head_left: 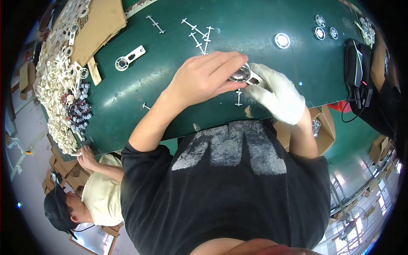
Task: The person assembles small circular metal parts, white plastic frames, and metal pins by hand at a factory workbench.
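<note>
My bare left hand (206, 78) closes around the round end of a white plastic housing (254, 80), which shows a shiny dark disc inside its ring. On its narrow slotted end, the fingers of my gloved right hand (278, 93) are closed. Just below the housing, a thin white plastic pin (239, 97) lies on the green table (170, 55). Beyond my left hand are several more thin pins (197, 34) with crosspieces. A similar housing (129, 58) rests farther left. To the right lies a white spoked disc (281, 41).
A large heap of white plastic parts (53, 93) covers the left end, beside small dark connectors (78, 112) and cardboard (102, 29). A co-worker's hand (86, 158) touches the heap's near edge. At right are several spoked discs (320, 33), a black bag (353, 63) and a cardboard box (326, 127).
</note>
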Motion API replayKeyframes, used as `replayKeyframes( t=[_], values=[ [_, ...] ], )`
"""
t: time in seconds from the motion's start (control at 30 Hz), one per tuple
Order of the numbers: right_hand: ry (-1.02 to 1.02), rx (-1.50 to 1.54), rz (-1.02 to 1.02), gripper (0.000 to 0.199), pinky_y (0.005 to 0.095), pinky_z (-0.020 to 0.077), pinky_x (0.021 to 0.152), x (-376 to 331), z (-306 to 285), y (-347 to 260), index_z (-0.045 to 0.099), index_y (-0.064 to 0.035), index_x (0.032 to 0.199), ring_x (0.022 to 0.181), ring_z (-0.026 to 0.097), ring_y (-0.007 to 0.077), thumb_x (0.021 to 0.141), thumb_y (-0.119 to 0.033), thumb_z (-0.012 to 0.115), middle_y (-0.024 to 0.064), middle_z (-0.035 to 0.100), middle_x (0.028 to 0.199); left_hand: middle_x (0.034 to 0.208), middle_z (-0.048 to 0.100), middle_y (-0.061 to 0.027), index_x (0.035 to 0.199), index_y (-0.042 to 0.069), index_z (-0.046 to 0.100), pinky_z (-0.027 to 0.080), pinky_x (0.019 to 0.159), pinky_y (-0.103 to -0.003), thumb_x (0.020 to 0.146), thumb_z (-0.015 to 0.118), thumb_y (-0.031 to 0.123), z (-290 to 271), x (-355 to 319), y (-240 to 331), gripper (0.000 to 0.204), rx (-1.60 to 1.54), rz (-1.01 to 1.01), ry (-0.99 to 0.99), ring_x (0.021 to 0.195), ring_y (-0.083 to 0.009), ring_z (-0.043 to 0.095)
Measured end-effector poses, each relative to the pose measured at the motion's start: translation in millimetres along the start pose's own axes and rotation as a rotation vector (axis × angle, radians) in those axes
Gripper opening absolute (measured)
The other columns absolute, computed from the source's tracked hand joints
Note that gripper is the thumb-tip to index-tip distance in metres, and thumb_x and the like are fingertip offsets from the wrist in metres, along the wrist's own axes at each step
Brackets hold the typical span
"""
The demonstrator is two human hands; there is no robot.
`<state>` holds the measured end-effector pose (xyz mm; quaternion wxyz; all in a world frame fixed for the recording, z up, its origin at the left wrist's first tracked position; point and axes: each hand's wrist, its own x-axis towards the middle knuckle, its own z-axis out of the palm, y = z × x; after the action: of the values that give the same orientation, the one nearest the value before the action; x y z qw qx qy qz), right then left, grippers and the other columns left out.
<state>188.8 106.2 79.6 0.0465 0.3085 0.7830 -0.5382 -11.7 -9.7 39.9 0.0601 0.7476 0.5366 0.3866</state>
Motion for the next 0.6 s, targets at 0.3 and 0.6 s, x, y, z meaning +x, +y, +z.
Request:
replayKeyframes(
  t=[0.3, 0.6],
  values=[
    [0.094, -0.071, -0.240, 0.030, 0.0410, 0.0554, 0.058, 4, 14, 3, 0.067, -0.0059, 0.104, 0.059, 0.071, 0.0262, 0.094, -0.035, 0.068, 0.0103, 0.070, 0.072, 0.131, 0.069, -0.0154, 0.125, -0.002, 0.067, 0.054, 0.097, -0.039, 0.086, 0.079, 0.020, 5, 7, 21, 0.046, -0.526, -0.187, 0.076, 0.115, -0.0310, 0.069],
    [0.369, -0.470, -0.524, 0.030, 0.0415, 0.0559, 0.059, -2, 30, 14, 0.065, -0.0047, 0.093, 0.062, 0.069, 0.0323, 0.088, -0.033, 0.075, 0.0112, 0.066, 0.067, 0.124, 0.069, -0.0194, 0.114, -0.002, 0.072, 0.055, 0.095, -0.036, 0.092, 0.077, 0.021, 14, 1, 22, 0.032, -0.844, -0.286, 0.132, 0.113, -0.0265, 0.068]
  ],
)
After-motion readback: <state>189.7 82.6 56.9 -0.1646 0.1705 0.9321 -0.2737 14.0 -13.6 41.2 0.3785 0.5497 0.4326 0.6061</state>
